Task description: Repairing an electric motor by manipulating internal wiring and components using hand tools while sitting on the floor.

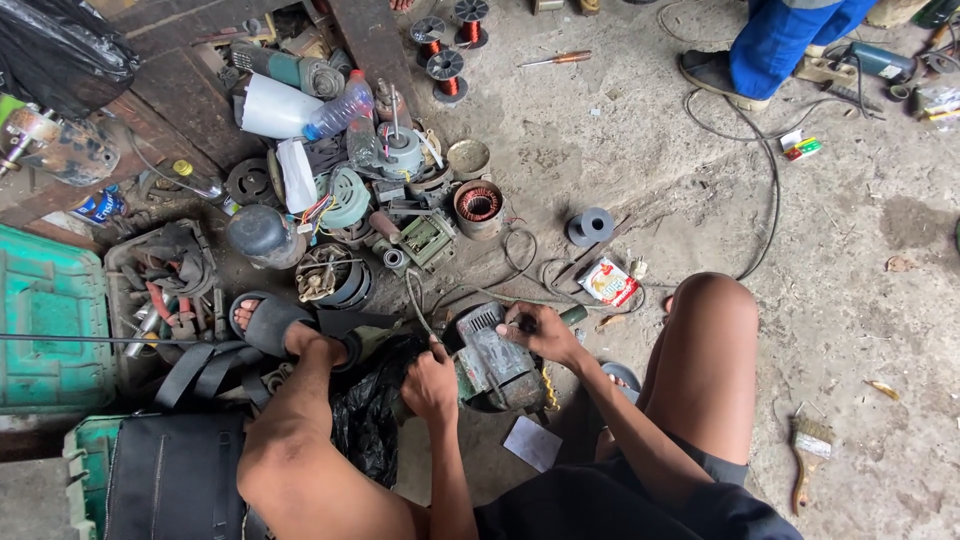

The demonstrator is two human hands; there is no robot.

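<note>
Rough concrete floor (860, 260), dusty and stained, spreads under a seated person whose bare knees frame a grey electric power tool (492, 362) lying on the ground between them; every place below is given from that tool. On its near left corner sits the left hand (430, 385), fingers curled shut around the tool's edge where a black plastic bag (368, 420) bunches up against it. Over the tool's top right end lies the right hand (540, 330), fingers closed on a green-handled screwdriver (572, 314), whose tip is hidden, so I cannot tell what it touches. Just right of that hand lies a small red and white packet (608, 282). Beyond the tool, further from the person, a heap of motor parts is piled, among them a stator with copper windings (479, 206) and a grey empty spool (590, 226) to its right. Farther off in the same direction stand three spools of red wire (446, 40), with an orange-handled screwdriver (556, 60) beside them. Left of the tool a foot in a black sandal (268, 322) rests near a tray of hand tools (165, 290), with a green plastic crate (50, 320) beyond. Close under the tool lies a white card (532, 442). Far right and nearer the person lies a paintbrush (806, 452). At the far upper right stands another person's leg in blue trousers (785, 40).
</note>
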